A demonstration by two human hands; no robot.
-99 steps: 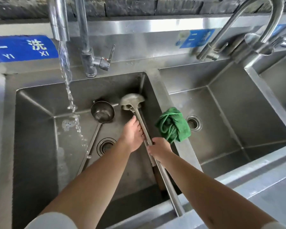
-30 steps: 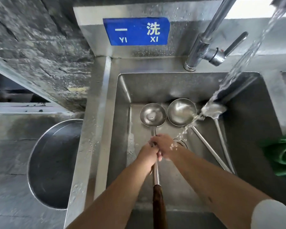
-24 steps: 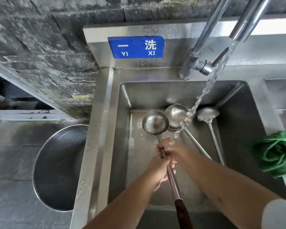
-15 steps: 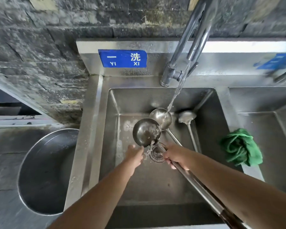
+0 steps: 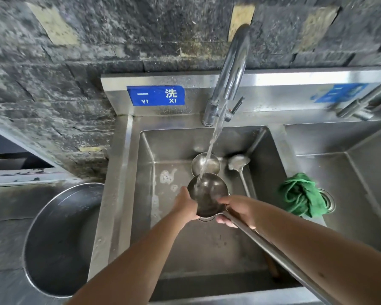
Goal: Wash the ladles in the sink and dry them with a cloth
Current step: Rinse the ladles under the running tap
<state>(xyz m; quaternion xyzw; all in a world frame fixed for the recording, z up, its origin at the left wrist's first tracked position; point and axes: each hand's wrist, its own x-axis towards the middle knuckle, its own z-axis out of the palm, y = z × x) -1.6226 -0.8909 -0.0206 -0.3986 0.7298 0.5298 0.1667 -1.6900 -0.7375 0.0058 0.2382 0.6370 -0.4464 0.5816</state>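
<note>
The right hand (image 5: 235, 211) has its fingers curled around the long steel handle of the raised ladle, a round steel ladle with a dark wet bowl (image 5: 207, 192), just behind the bowl. The left hand (image 5: 186, 205) cups the left side of this bowl, with the fingers bent against the outer wall. The bowl is above the middle of the left steel sink basin (image 5: 145, 164), and the stream of water from the tall chrome tap (image 5: 233, 69) falls into its upper edge.

Behind it, two other steel ladles lie on the sink floor: one with its round bowl facing up (image 5: 201, 164), partly hidden, and one smaller (image 5: 239, 161) near the right wall. A crumpled green cloth (image 5: 299, 195) rests on the divider between the two basins, touched by no hand. A large round steel basin (image 5: 59, 238) sits in the bench on the left.

I judge the task is in the washing part. One ladle is under the water now; I cannot tell if the two others are already clean. The drying with the cloth seems not yet begun.
</note>
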